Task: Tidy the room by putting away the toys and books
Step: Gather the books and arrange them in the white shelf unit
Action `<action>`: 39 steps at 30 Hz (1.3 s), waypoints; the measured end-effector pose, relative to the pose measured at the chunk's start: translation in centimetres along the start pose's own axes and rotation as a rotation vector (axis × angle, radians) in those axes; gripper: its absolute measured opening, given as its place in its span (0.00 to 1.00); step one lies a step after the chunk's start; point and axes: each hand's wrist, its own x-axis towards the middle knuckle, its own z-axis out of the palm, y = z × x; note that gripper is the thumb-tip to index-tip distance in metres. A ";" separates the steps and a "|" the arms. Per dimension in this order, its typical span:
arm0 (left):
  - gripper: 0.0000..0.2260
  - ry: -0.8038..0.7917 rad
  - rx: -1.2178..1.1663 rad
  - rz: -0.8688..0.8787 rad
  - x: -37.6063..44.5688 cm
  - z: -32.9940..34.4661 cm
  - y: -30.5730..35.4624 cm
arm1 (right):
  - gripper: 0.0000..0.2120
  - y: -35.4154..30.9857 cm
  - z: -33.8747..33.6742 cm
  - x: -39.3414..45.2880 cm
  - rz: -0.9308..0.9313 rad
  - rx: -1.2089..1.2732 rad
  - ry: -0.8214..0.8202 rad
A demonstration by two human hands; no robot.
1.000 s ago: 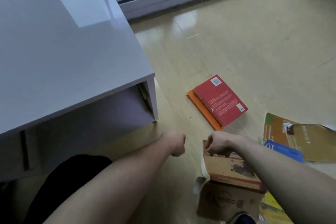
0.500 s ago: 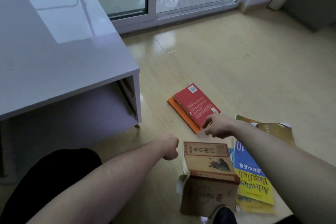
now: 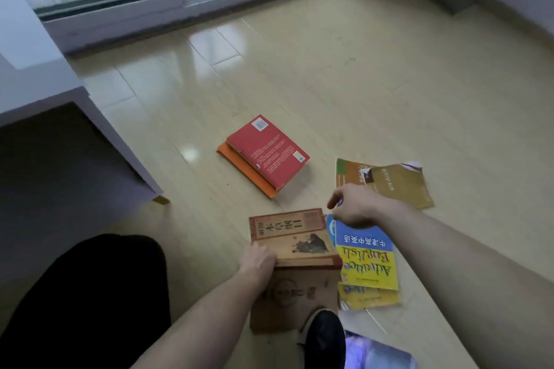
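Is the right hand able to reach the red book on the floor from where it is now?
Probably yes. The right hand hovers just short of the red book, which lies uncovered on top of an orange book. Only bare floor lies between them.

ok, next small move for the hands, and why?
Probably close the left hand on the brown book and lift it: its fingers already sit at that book's left edge, atop a stack. The right hand hovers over the blue-yellow book, gripping nothing visible.
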 end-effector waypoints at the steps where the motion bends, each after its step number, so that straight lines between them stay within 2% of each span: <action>1: 0.14 0.024 0.055 0.020 0.1 -0.2 0.1 | 0.12 0.8 -0.2 0.2 0.003 0.022 0.013; 3: 0.14 0.054 0.102 0.072 0.0 -1.4 0.3 | 0.13 2.0 -0.6 0.4 0.018 0.041 0.017; 5: 0.14 0.065 0.050 0.110 -0.3 -4.1 0.4 | 0.14 3.0 -1.6 0.4 0.042 0.051 0.017; 9: 0.06 0.079 -0.149 0.112 -0.9 -12.5 -0.6 | 0.12 4.1 -4.0 0.3 0.064 0.131 0.069; 11: 0.06 0.064 -0.191 0.073 -1.2 -17.6 -1.7 | 0.11 3.9 -4.9 -0.2 0.076 0.232 0.086; 15: 0.10 0.265 -0.123 0.082 -3.5 -28.2 -2.9 | 0.12 2.9 -6.2 -0.3 0.055 0.361 0.264; 18: 0.07 0.453 -0.196 0.043 -9.0 -31.8 -5.2 | 0.14 0.1 -5.7 -0.5 0.054 0.380 0.362; 20: 0.07 0.615 -0.353 -0.022 -13.3 -33.0 -8.5 | 0.17 -3.0 -5.9 -1.0 0.002 0.370 0.417; 22: 0.09 0.718 -0.640 -0.074 -19.3 -33.9 -13.5 | 0.17 -8.5 -6.4 -2.1 -0.096 0.345 0.456; 24: 0.08 0.768 -0.908 -0.079 -24.6 -35.2 -17.3 | 0.18 -12.8 -7.6 -3.0 -0.174 0.332 0.439; 27: 0.06 0.784 -1.084 -0.135 -32.3 -36.0 -23.8 | 0.18 -19.1 -8.9 -4.6 -0.268 0.219 0.369; 33: 0.11 0.805 -1.180 -0.429 -39.5 -33.8 -34.0 | 0.18 -26.9 -11.0 -8.7 -0.326 0.059 0.262; 35: 0.12 0.753 -1.101 -0.506 -40.4 -32.6 -36.0 | 0.20 -28.0 -11.0 -9.8 -0.320 0.038 0.255; 39: 0.15 0.622 -0.760 -0.655 -41.3 -31.5 -39.1 | 0.21 -28.4 -9.6 -10.7 -0.329 0.037 0.280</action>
